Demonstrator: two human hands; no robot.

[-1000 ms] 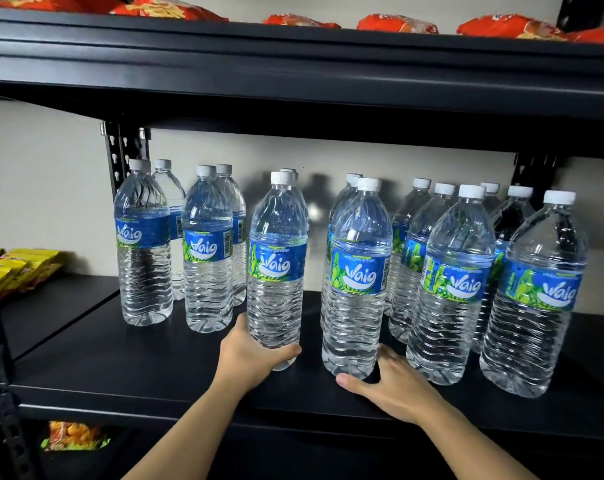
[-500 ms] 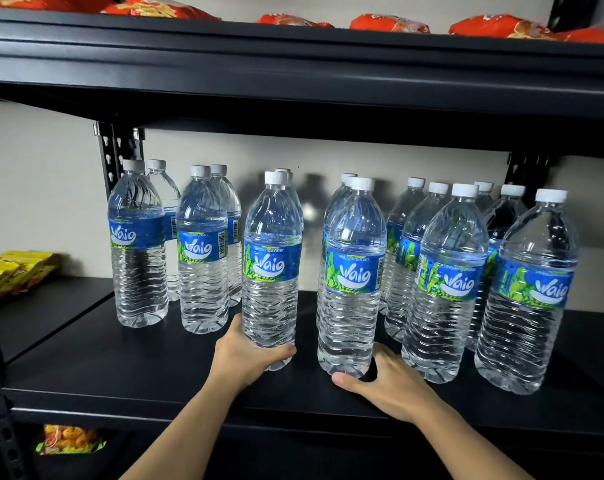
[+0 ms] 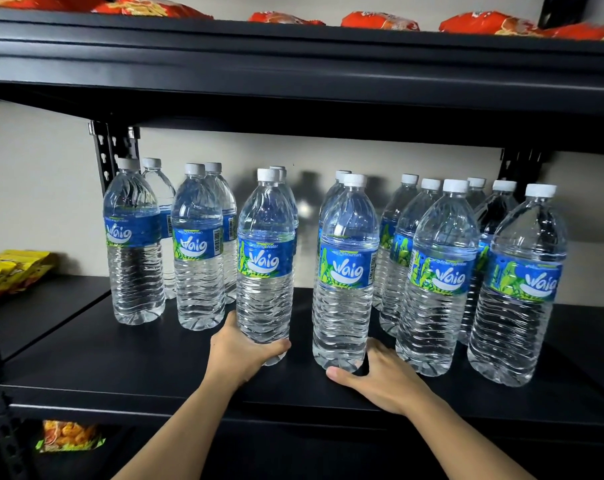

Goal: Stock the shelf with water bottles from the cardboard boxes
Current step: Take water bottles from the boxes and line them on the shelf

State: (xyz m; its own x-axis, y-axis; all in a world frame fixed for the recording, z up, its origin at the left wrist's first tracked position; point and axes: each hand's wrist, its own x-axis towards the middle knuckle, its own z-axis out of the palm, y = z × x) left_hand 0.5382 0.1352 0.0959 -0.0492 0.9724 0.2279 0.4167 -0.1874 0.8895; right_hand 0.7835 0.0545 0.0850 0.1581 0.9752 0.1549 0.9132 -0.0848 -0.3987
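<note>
Several clear water bottles with blue labels and white caps stand upright on the black shelf (image 3: 85, 368). My left hand (image 3: 239, 355) wraps the base of one front bottle (image 3: 265, 258). My right hand (image 3: 380, 375) curls around the base of the neighbouring front bottle (image 3: 345, 268), thumb in front of it. Both bottles rest on the shelf board. More bottles stand in pairs to the left (image 3: 134, 244) and in a cluster to the right (image 3: 522, 285). No cardboard box is in view.
The upper shelf (image 3: 293, 64) overhangs just above the caps and carries red snack packs (image 3: 484, 24). Yellow packs (image 3: 13, 268) lie on the adjoining shelf at left. A snack pack (image 3: 68, 436) sits on the level below. A black upright post (image 3: 101, 150) stands behind the left bottles.
Both hands have stayed on the bases of the same two front bottles. The view has shifted slightly; the bottles look unmoved on the shelf.
</note>
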